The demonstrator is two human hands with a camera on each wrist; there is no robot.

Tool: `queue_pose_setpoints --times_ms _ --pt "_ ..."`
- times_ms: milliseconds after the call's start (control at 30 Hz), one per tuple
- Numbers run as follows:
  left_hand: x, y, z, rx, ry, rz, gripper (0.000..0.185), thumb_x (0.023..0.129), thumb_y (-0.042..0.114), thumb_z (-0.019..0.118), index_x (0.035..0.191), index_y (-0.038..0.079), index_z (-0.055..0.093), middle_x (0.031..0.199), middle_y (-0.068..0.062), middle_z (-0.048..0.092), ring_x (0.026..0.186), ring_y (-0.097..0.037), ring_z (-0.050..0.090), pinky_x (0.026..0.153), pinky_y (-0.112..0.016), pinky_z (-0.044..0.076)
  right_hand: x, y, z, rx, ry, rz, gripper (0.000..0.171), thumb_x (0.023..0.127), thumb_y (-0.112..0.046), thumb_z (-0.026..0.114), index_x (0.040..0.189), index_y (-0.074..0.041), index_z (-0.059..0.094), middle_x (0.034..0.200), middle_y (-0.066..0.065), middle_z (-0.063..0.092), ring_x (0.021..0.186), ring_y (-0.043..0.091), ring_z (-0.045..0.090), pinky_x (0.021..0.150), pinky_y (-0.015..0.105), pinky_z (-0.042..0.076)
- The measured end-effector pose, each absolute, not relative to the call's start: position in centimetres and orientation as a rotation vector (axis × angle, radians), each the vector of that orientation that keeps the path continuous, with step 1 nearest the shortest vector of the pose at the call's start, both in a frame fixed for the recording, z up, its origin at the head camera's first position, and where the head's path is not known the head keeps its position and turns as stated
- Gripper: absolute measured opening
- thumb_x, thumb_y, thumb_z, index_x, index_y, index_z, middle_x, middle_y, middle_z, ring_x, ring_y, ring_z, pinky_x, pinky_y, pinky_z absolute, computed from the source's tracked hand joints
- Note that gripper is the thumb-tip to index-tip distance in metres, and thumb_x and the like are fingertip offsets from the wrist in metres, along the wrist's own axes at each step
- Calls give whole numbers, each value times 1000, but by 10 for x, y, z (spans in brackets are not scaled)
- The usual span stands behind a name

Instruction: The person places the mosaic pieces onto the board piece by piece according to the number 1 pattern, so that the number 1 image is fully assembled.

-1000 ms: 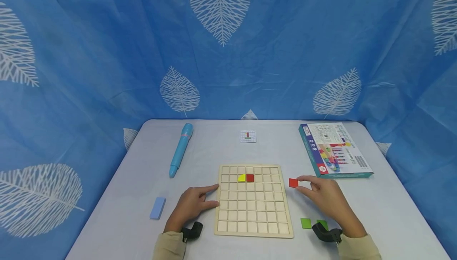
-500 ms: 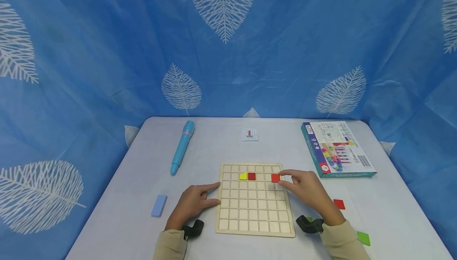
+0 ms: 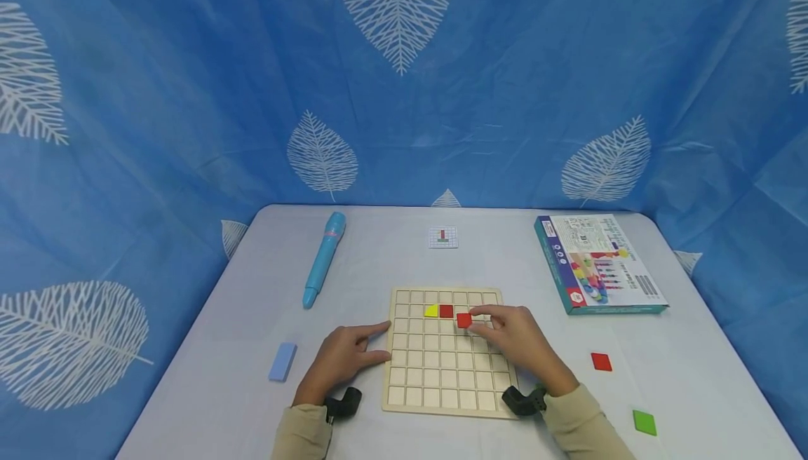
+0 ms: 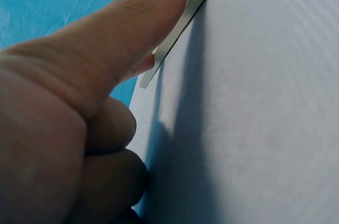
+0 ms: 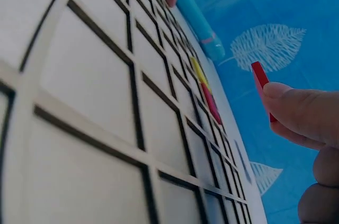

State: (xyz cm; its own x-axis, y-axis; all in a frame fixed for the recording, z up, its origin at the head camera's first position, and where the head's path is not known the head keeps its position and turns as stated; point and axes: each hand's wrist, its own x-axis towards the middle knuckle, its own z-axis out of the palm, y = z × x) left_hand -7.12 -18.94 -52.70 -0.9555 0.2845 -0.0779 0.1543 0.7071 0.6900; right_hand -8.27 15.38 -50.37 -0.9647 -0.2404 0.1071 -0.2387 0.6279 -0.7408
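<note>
Pinched between thumb and fingertips of the right hand (image 3: 514, 341), a small flat red square tile (image 3: 464, 320) hangs just above the pale wooden grid board (image 3: 448, 404)

It looks light, thin and stiff, likely slick-faced, so its edges are the best place to hold it; it sits beside the placed red tile (image 3: 446, 310) and yellow piece (image 3: 431, 311), while the left hand (image 3: 344, 358) rests straight fingers against the board's left edge

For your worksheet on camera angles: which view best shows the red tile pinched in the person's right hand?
The head view: the red tile shows whole, held by the right hand above the wooden grid board. The right wrist view shows it only edge-on, a thin strip above the fingertips. The left wrist view does not show it.
</note>
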Motion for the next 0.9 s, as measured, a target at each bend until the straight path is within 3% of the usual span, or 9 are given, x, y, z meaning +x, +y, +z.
queue_pose_setpoints --times_ms 900 --pt "-71 -190 -527 387 2738 1088 60 83 47 82 138 27 67 54 10 38 48 -6 29 48 -24 29 -88 123 -527 -405 2892 -1183 27 87 -25 84 112 -14 80 53 -10 40 49 4 34 50 25 29"
